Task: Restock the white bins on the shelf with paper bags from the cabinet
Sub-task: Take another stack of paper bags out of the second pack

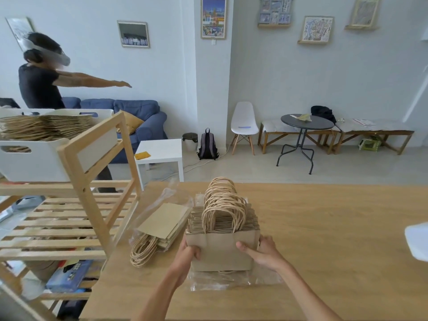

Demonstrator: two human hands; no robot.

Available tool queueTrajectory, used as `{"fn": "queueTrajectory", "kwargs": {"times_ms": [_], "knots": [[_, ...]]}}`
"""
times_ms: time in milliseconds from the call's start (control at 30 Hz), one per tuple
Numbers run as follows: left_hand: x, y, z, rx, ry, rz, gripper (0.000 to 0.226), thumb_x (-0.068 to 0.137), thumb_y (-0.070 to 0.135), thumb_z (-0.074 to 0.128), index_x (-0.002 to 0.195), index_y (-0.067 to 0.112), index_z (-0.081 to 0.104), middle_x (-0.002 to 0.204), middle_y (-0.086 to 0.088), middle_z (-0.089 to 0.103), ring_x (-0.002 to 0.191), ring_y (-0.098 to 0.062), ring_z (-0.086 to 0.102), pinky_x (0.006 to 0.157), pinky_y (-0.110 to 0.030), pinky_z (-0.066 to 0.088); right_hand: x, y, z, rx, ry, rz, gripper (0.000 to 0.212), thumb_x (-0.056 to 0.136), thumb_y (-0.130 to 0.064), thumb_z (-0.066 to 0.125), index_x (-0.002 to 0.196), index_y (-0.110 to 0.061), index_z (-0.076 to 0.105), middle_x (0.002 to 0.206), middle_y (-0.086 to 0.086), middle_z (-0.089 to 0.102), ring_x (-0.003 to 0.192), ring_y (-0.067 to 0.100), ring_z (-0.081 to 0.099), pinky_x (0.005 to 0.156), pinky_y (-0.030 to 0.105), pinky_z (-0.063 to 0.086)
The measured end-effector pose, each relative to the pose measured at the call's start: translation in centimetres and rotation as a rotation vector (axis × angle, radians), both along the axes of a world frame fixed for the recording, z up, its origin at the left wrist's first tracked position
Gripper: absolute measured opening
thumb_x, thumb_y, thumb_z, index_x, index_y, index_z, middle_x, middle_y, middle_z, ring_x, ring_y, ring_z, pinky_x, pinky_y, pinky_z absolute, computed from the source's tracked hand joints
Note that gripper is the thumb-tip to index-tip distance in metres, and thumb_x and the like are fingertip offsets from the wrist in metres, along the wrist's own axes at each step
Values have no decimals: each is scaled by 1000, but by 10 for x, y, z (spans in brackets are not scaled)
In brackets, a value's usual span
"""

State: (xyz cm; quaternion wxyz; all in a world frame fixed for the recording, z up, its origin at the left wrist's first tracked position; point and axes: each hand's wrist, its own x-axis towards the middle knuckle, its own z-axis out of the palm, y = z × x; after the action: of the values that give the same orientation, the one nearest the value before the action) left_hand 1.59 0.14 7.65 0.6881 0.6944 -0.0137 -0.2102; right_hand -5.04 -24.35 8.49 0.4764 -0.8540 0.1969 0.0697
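- The stack of paper bags (222,249) stands upright on the wooden table (335,239), handles up, directly in front of you.
- Its twisted-paper handles (223,205) arch above the top edges in a tight bunch.
- Your left hand (187,253) clasps the left side of the stack; fingers curl onto the front face, thumb behind it, out of sight.
- Your right hand (264,251) clasps the right side; thumb lies across the front face, fingers wrap the far edge.
- Both hands are closed on the stack. You cannot tell from this view whether its bottom touches the table or is lifted off it.
- Crumpled clear plastic wrap (231,280) lies on the table under and in front of the stack.
- A second bundle of bags (159,230) lies flat just left of the stack, partly in clear plastic, handles toward you.
- A wooden shelf unit (92,205) stands at the table's left end; its slatted middle level shows bare slats.
- A white bin (39,158) sits on the upper level, already holding flat brown bags (44,126) up to its rim.
- A blurred white object (418,242) cuts in at the right edge; what it is cannot be told.
- Beyond the table: a blue sofa (139,117), a white side table (162,151), a backpack (207,144), a white chair (244,123), a round dark table (305,123).
- Another person (39,84) stands at far left, one arm stretched out to the right.
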Motion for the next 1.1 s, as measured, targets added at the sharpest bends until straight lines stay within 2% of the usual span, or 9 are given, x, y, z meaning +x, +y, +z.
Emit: {"fn": "queueTrajectory", "kwargs": {"times_ms": [133, 233, 300, 400, 533, 633, 833, 1000, 1100], "knots": [[-3, -4, -12, 24, -28, -2, 85, 51, 10, 49, 137, 6, 45, 106, 0, 56, 92, -15, 49, 77, -31, 41, 3, 11, -7, 373, -207, -130, 82, 61, -68, 86, 117, -13, 64, 106, -6, 77, 111, 18, 68, 102, 41, 50], [-12, -8, -15, -1, -51, 8, 87, 56, 13, 51, 143, 18, 41, 120, -3, 59, 103, -17, 53, 81, -31, 43, -2, 29, -12, 473, -319, -263, 78, 62, -61, 87, 124, -22, 59, 110, -8, 75, 108, 12, 68, 96, 33, 50], [-14, -7, -14, -1, -60, 3, 85, 58, 15, 51, 143, 19, 40, 120, -2, 60, 104, -17, 54, 79, -28, 44, -5, 33, -17, 480, -329, -273, 88, 58, -67, 86, 131, -28, 55, 117, -8, 73, 110, 10, 67, 99, 34, 51], [-10, -3, -8, 18, -95, -24, 81, 64, 23, 59, 142, 16, 40, 124, -3, 61, 107, -14, 57, 80, -20, 47, -8, 26, -14, 477, -341, -255, 101, 44, -69, 89, 127, -23, 56, 110, -6, 75, 97, 5, 71, 86, 25, 54], [-9, -6, -4, -8, -130, -31, 72, 72, 24, 63, 139, 20, 38, 121, 0, 64, 103, -3, 62, 76, -11, 52, -2, 24, -12, 412, -367, -242, 105, 40, -68, 92, 127, -25, 51, 112, -4, 74, 106, 14, 69, 99, 40, 53], [-10, -15, -7, -26, -130, 69, 62, 74, 27, 59, 135, 18, 49, 114, -2, 68, 98, -12, 65, 70, -13, 52, 3, 32, -11, 421, -391, -275, 98, 44, -69, 89, 126, -24, 57, 106, -6, 77, 99, 8, 71, 85, 26, 55], [2, -14, 6, -27, -199, 40, 54, 88, 13, 57, 142, 13, 47, 113, -1, 70, 85, 5, 68, 70, -14, 53, 3, 36, 2, 462, -464, -353, 97, 43, -69, 86, 121, -17, 62, 100, -4, 77, 84, 0, 72, 66, 12, 53], [-9, 0, -6, -43, -206, 43, 84, 64, 44, 66, 142, 22, 43, 118, 5, 68, 103, -5, 67, 81, -21, 54, -6, 43, -12, 480, -393, -295, 106, 35, -75, 87, 122, -22, 60, 102, -6, 77, 90, 1, 72, 72, 16, 53], [-21, 4, -19, -54, -174, 43, 89, 64, 53, 71, 143, 28, 38, 128, 7, 64, 104, 5, 66, 83, -15, 54, -12, 51, -23, 509, -383, -301, 109, 28, -78, 86, 121, -29, 57, 106, -10, 74, 90, -5, 70, 69, 11, 53]]}}
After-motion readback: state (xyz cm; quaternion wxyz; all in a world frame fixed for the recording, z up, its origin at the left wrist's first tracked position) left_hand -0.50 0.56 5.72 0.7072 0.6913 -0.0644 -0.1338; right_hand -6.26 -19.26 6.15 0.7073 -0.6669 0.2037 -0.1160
